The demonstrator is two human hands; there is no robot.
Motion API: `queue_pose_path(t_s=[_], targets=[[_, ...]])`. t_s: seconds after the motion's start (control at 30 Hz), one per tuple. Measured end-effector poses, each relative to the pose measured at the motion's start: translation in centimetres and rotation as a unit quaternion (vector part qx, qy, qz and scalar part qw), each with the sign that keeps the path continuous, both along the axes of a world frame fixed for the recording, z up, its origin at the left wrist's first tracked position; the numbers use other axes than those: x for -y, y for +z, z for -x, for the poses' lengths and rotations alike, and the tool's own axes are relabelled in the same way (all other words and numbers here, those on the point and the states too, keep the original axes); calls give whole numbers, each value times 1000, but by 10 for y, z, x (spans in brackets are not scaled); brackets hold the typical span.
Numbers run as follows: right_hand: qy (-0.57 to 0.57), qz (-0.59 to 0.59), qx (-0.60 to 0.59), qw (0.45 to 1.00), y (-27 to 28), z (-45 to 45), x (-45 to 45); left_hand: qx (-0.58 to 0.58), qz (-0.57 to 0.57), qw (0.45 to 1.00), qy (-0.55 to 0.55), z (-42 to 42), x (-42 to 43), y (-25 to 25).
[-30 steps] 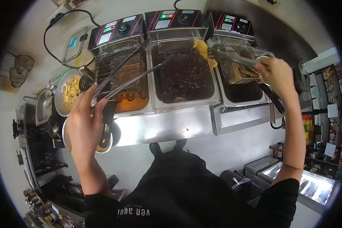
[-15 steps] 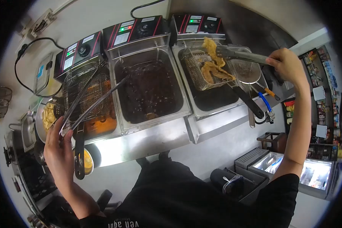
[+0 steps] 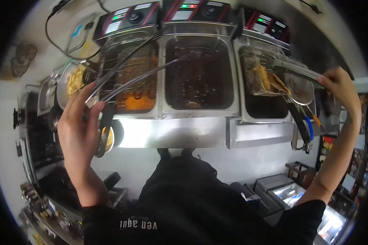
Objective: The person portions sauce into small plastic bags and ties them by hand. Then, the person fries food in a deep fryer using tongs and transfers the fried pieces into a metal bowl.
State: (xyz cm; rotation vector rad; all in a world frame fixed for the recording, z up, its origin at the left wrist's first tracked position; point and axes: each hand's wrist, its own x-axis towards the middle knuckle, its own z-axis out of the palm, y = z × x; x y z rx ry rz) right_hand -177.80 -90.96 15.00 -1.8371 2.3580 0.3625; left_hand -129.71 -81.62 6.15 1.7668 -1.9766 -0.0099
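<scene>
My left hand (image 3: 78,126) is closed on a pair of long metal tongs (image 3: 141,79). Their arms are spread, one over the left fryer basket (image 3: 131,67), the other reaching over the dark oil (image 3: 200,81) of the middle fryer. At the right, my right hand (image 3: 342,87) grips a second pair of metal tongs (image 3: 300,69), whose tips are over the right fryer basket (image 3: 252,83). Golden fried pieces (image 3: 267,79) lie in that basket below the tips; whether the tongs touch them I cannot tell. Orange oil (image 3: 137,103) shows under the left basket.
A round strainer (image 3: 301,92) sits beside the right fryer, near blue (image 3: 309,127) and orange handles. At the left is a bowl of yellowish food (image 3: 75,81). Control boxes (image 3: 198,11) stand behind the fryers. A steel ledge (image 3: 171,132) runs along the front.
The right tongs have come down, and the fried piece they held above the right basket is now lower, inside it. The whole view has shifted, placing the fryers further right and higher.
</scene>
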Motion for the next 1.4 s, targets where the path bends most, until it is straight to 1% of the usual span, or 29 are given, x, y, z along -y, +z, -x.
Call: queue_pose_path(t_s=[0.03, 0.07, 0.1, 0.13, 0.17, 0.3, 0.33, 0.4, 0.47, 0.53, 0.6, 0.67, 0.73, 0.8, 0.97, 1.0, 1.07, 1.1, 1.23, 1.3, 1.33, 1.37, 1.4], targets=[[9, 0, 4, 1000, -7, -13, -5, 4, 0, 1000, 9, -4, -1, -2], [132, 49, 4, 990, -18, -28, -11, -2, 2, 1000, 9, -7, -1, -4], [250, 98, 2, 963, -28, -46, -15, -10, 5, 1000, 6, -9, -1, -6], [186, -36, 23, 982, -36, -80, -5, -9, 6, 1000, 5, -9, -1, -6], [219, -55, 14, 974, -58, -93, 2, -12, 1, 1000, 3, -10, -3, -6], [398, -62, 46, 914, -150, -107, 39, -26, -4, 999, 21, -26, -11, -6], [399, -61, 49, 914, -163, -111, 47, -31, -5, 999, 29, -31, -14, -5], [380, -127, 66, 914, -176, -121, 56, -27, -9, 999, 38, -43, -19, -3], [392, -135, 83, 906, -179, -127, 61, -23, 15, 997, 73, -53, -23, -3], [397, -138, 80, 904, -185, -130, 66, -12, 10, 996, 89, -60, -26, -3], [405, -115, 79, 904, -171, -128, 68, 14, -5, 994, 109, -67, -27, -3], [410, -93, 77, 904, -152, -123, 68, 24, 5, 994, 102, -68, -26, -4], [396, -32, 91, 913, -132, -116, 67, 34, 17, 995, 93, -68, -24, -6], [388, -17, 101, 916, -117, -112, 63, 26, 16, 995, 96, -67, -21, -6], [357, 14, 95, 929, -101, -103, 48, 74, 45, 992, 91, -69, -16, -3], [368, 24, 101, 924, -98, -104, 45, 77, 48, 990, 111, -70, -16, -4], [360, 31, 54, 931, -87, -99, 36, 72, 67, 990, 101, -72, -16, -1], [367, 39, 56, 928, -80, -92, 33, 65, 50, 990, 118, -70, -16, 1], [304, 141, 30, 942, -34, -62, 9, 77, 48, 988, 123, -68, -11, -5], [251, 174, -1, 952, -20, -31, 2, 80, 19, 989, 127, -67, -7, -10], [222, 185, -17, 957, -13, -19, -1, 79, 17, 989, 122, -64, -5, -11], [175, 145, -18, 974, -3, -13, -2, 72, 26, 989, 125, -61, -5, -12], [168, 142, -21, 975, -3, -5, -6, 64, 33, 989, 126, -57, -4, -15]])
